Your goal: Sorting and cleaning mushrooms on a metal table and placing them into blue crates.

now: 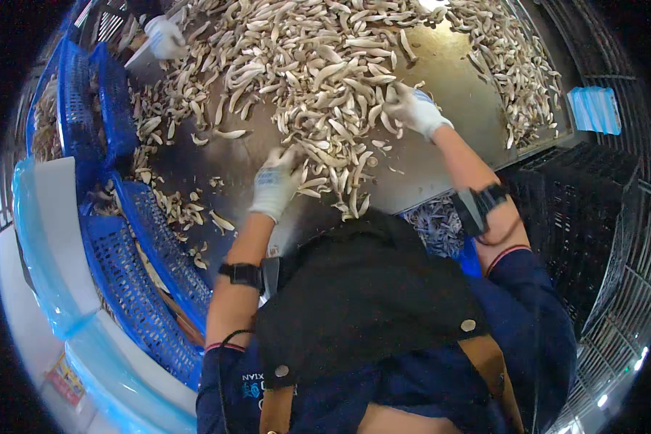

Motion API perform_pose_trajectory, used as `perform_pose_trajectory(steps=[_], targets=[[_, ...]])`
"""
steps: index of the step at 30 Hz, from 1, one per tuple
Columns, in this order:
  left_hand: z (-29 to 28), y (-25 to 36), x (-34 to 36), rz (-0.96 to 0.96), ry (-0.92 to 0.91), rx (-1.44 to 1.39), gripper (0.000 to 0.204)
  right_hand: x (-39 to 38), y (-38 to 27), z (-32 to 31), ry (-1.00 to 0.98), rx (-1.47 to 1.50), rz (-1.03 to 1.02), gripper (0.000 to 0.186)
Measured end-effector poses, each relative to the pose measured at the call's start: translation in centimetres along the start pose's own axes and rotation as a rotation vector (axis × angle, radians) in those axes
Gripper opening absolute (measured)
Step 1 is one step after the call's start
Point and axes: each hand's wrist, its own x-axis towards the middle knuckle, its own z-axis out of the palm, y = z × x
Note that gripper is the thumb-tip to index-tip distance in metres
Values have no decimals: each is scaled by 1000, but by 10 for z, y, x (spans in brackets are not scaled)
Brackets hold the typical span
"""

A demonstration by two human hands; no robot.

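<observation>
Pale, brownish-capped mushrooms (325,87) lie in a big loose heap on a metal table (249,155). My left hand (276,184), in a white knit glove, is at the heap's near left edge. Its fingers are curled in against the mushrooms, and the fingertips look slightly blurred. Across the heap, at its right side, my right hand (417,113) wears the same kind of glove. The fingers there are bent together at the outer mushrooms. What either hand has between its fingertips is hidden.
Blue plastic baskets (134,271) line the left side. Another person's gloved hand (166,40) works at the far left. More mushrooms (517,79) spread along the right edge. A container of dark trimmings (435,226) sits by my right forearm, near black crates (568,217).
</observation>
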Motion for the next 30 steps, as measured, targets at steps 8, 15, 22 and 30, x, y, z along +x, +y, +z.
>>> perform_pose_trajectory(steps=[8, 15, 22, 30], targets=[[-22, -1, 20, 303, -295, 369, 33, -116, 23, 58, -539, 1375, -128, 19], [-33, 16, 33, -8, -476, -2, 39, -148, 68, 18, -337, 1225, 140, 24], [-15, 107, 51, 37, -495, -730, 31, -116, 146, -130, 935, 2000, 282, 33], [22, 139, 22, -18, -584, -852, 42, -109, 17, 60, -90, 1322, -21, 23]])
